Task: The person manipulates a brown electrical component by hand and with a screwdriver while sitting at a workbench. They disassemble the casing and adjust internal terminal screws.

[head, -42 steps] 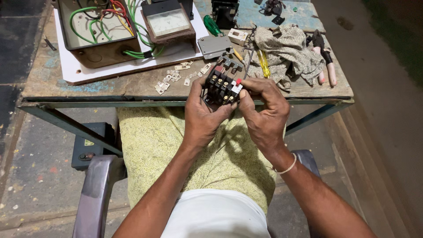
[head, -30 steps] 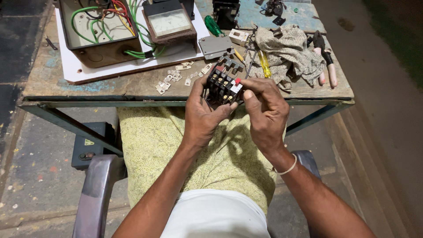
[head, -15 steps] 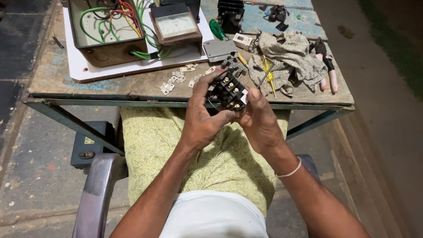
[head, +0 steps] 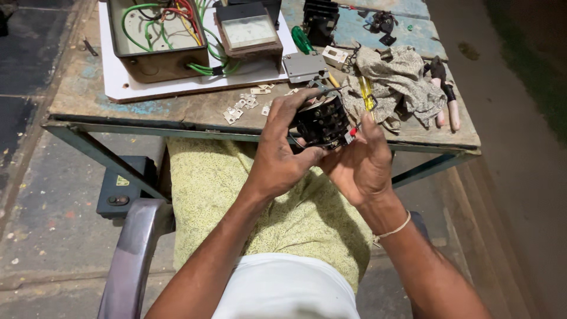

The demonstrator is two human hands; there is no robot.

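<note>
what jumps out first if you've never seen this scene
Both hands, left hand and right hand, clasp a black electrical contactor at the near edge of the worn table. Behind it to the left, an open metal box spills green and red wires. To the right lies a crumpled rag with a yellow-handled screwdriver.

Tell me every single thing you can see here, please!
black electrical block: one, black with red bits, held in both hands
table: one, worn wood, blue frame
white board: one, table's far left
metal box: one, brown, on board, holds green and red wires
meter: one, pale dial, beside box
small plates: several, whitish, table front
rag: one, grey, table right
pliers: one, pink-handled, right edge
chair arm: one, grey, lower left
left hand: one, gripping block
right hand: one, supporting block
</note>
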